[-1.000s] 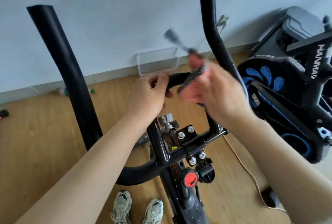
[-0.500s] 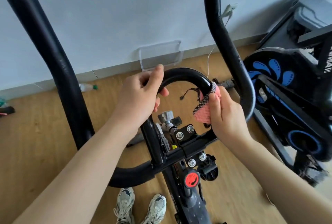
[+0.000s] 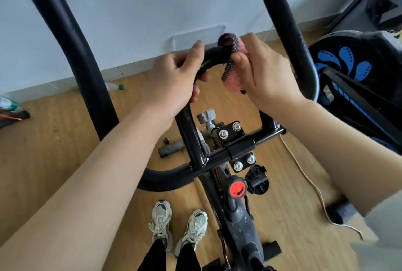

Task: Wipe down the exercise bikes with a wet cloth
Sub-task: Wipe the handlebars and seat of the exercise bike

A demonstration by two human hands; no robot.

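A black exercise bike (image 3: 230, 149) stands below me, with two tall padded handlebar horns and a small inner loop bar (image 3: 212, 55). My left hand (image 3: 174, 79) grips the left side of that loop. My right hand (image 3: 265, 70) holds a pink cloth (image 3: 233, 82) with a dark mesh edge, pressed against the top right of the loop, close beside the left hand. Most of the cloth is hidden inside the fingers.
A second bike with a blue-patterned flywheel (image 3: 345, 62) stands at the right. A white cable (image 3: 309, 175) trails over the wooden floor. A clear tray (image 3: 187, 38) leans at the wall. A bottle (image 3: 114, 86) lies by the baseboard. My shoes (image 3: 180, 225) stand left of the frame.
My right hand has slid the cloth up the loop bar, from its right side to its top, nearer the left hand. The left hand has kept its grip.
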